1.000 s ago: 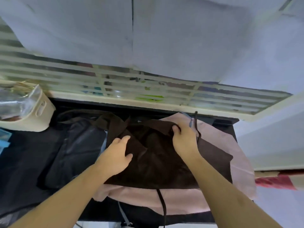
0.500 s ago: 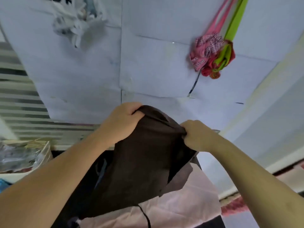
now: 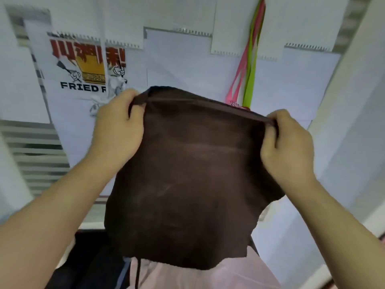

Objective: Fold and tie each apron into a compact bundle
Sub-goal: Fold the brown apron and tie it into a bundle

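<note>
A dark brown apron (image 3: 187, 174) hangs in the air in front of the wall, stretched flat between my hands. My left hand (image 3: 116, 130) grips its top left corner and my right hand (image 3: 289, 142) pinches its top right corner along the hem. A thin dark tie (image 3: 138, 272) dangles from its lower edge. Below it a pale pink apron (image 3: 198, 276) lies spread on the dark table (image 3: 87, 259).
Pink and green straps (image 3: 248, 69) hang on the white wall behind the brown apron. A poster (image 3: 87, 65) reading "FRIED" is at the upper left. Striped blinds (image 3: 39, 155) are at the left.
Both hands lifted the brown apron off the table, raised it higher and spread apart, pulling its top edge taut. The view tilted up toward the wall.
</note>
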Demonstrator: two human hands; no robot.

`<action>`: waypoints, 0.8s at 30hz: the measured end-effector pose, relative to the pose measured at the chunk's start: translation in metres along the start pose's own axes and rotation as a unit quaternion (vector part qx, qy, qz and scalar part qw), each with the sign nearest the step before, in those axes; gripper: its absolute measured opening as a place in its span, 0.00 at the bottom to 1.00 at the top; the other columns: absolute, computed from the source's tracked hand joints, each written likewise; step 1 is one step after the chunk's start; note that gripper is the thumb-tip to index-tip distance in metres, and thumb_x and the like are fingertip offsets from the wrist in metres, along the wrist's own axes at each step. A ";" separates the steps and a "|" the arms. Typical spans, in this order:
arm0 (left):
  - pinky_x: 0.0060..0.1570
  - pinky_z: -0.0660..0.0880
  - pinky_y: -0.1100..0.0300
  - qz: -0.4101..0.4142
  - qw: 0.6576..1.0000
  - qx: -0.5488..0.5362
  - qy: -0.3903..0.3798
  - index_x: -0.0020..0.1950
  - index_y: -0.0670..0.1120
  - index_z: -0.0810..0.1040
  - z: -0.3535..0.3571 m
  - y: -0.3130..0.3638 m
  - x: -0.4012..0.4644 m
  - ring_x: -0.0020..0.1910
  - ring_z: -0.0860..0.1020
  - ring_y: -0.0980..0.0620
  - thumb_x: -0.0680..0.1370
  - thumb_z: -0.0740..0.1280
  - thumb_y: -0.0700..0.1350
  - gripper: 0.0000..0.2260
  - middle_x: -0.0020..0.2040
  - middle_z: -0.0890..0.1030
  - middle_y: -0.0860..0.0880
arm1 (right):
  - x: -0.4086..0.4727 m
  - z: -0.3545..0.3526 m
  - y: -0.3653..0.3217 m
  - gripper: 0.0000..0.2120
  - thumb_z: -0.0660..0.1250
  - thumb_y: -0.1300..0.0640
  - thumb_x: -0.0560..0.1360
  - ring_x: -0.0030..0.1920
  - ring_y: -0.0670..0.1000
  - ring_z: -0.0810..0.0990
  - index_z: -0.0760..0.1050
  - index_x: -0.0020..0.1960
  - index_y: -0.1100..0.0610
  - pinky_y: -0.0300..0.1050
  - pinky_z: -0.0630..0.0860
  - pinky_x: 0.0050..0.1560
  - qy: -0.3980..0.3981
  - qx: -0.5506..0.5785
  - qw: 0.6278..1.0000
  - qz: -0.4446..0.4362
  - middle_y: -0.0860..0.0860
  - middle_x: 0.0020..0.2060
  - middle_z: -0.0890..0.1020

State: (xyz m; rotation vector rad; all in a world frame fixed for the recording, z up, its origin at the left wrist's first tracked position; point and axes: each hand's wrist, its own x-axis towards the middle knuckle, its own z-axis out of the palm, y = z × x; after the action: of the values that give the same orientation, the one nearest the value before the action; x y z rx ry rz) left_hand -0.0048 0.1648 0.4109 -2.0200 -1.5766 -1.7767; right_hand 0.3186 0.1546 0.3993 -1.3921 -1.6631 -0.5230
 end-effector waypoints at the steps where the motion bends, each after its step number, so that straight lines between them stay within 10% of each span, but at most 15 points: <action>1: 0.43 0.71 0.54 0.026 0.997 0.036 -0.056 0.52 0.50 0.78 0.012 -0.006 -0.019 0.44 0.78 0.51 0.86 0.61 0.46 0.08 0.44 0.81 0.50 | -0.019 0.005 0.003 0.04 0.61 0.59 0.81 0.38 0.57 0.75 0.70 0.48 0.52 0.49 0.67 0.36 -0.056 -0.027 0.998 -0.032 0.50 0.39 0.77; 3: 0.47 0.73 0.54 -0.025 0.925 0.163 -0.341 0.47 0.53 0.78 0.039 -0.035 -0.063 0.51 0.80 0.45 0.85 0.62 0.48 0.09 0.46 0.83 0.48 | -0.065 0.027 0.021 0.06 0.60 0.58 0.81 0.40 0.57 0.79 0.68 0.47 0.48 0.49 0.70 0.36 -0.380 -0.110 0.912 -0.103 0.50 0.40 0.79; 5: 0.45 0.72 0.61 -0.115 0.878 0.185 -0.427 0.44 0.54 0.80 0.048 -0.058 -0.091 0.52 0.81 0.46 0.85 0.62 0.48 0.12 0.45 0.83 0.52 | -0.085 0.032 0.057 0.08 0.59 0.55 0.84 0.43 0.56 0.80 0.71 0.46 0.48 0.50 0.75 0.41 -0.503 -0.108 0.852 -0.096 0.49 0.41 0.80; 10: 0.42 0.75 0.59 -0.238 0.913 0.052 -0.327 0.47 0.52 0.87 0.052 -0.037 -0.090 0.45 0.83 0.53 0.84 0.66 0.52 0.12 0.44 0.86 0.51 | -0.055 0.015 0.103 0.13 0.61 0.60 0.80 0.42 0.53 0.79 0.73 0.39 0.49 0.52 0.77 0.43 -0.443 0.005 0.897 0.001 0.47 0.38 0.80; 24: 0.48 0.77 0.53 -0.172 0.949 0.085 -0.250 0.45 0.45 0.84 0.016 0.045 -0.059 0.45 0.84 0.43 0.83 0.65 0.58 0.19 0.40 0.85 0.47 | -0.003 -0.033 0.124 0.19 0.70 0.45 0.79 0.37 0.53 0.76 0.74 0.37 0.58 0.48 0.70 0.39 -0.353 0.125 0.926 0.041 0.50 0.33 0.77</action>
State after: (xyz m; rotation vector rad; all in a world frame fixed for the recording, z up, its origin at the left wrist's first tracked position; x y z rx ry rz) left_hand 0.0466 0.1145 0.3861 -2.3434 -2.2507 -1.1836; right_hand 0.4459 0.1625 0.3882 -1.5407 -2.1210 0.2863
